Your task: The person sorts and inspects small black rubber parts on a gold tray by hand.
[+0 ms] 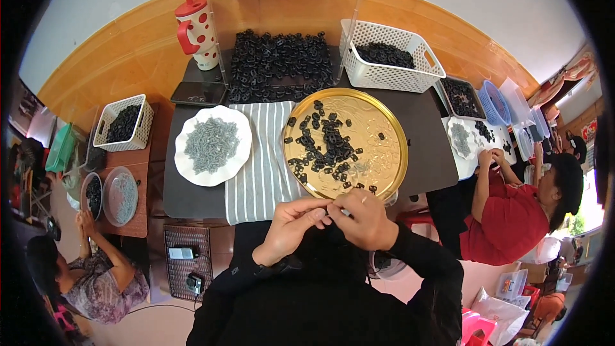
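My left hand (291, 227) and my right hand (364, 221) meet fingertip to fingertip at the near rim of a round gold tray (391, 160). Both are closed in a pinch; whatever sits between the fingers is too small and hidden to name against my dark clothing. Loose on the tray lie many small black plastic parts with holes (332, 144), heaped mostly toward its middle and left. A few small pale grey pieces (362, 168) rest near its lower right. To the left, a white wavy-edged plate (182, 154) bears a pile of thin grey screw-like pieces (211, 144).
Beneath the tray's left side runs a striped cloth (256, 179). Behind stand a clear bin (282, 6) of black parts, a white basket (397, 77), a phone (197, 93) and a spotted tumbler (200, 32). People sit at tables on the left (106, 282) and right (512, 224).
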`<move>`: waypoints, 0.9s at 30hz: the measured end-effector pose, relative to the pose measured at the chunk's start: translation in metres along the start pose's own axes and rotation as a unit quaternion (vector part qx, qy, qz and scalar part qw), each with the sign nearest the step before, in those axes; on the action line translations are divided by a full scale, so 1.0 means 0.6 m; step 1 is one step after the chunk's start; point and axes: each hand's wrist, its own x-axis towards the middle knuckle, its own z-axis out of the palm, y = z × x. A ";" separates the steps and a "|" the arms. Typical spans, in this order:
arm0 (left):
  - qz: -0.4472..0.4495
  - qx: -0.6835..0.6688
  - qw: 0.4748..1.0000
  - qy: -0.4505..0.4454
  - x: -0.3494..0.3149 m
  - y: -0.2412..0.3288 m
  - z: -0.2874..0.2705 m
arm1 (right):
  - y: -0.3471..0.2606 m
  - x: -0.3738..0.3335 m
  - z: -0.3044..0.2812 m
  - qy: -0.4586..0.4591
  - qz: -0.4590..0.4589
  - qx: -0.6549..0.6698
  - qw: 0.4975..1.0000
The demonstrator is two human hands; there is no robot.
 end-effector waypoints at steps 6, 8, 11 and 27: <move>0.024 0.005 0.999 -0.024 0.000 -0.013 0.006 | -0.013 -0.028 0.005 0.067 -0.072 -0.112 0.989; 0.016 -0.001 1.000 -0.016 -0.001 -0.018 0.006 | -0.011 -0.030 0.006 0.074 -0.064 -0.108 0.989; 0.023 0.016 1.000 -0.005 -0.003 -0.022 0.009 | -0.008 -0.037 0.014 0.075 -0.049 -0.075 0.993; 0.128 0.290 0.945 0.084 0.000 0.017 -0.060 | 0.085 -0.075 -0.047 -0.005 0.314 0.080 0.946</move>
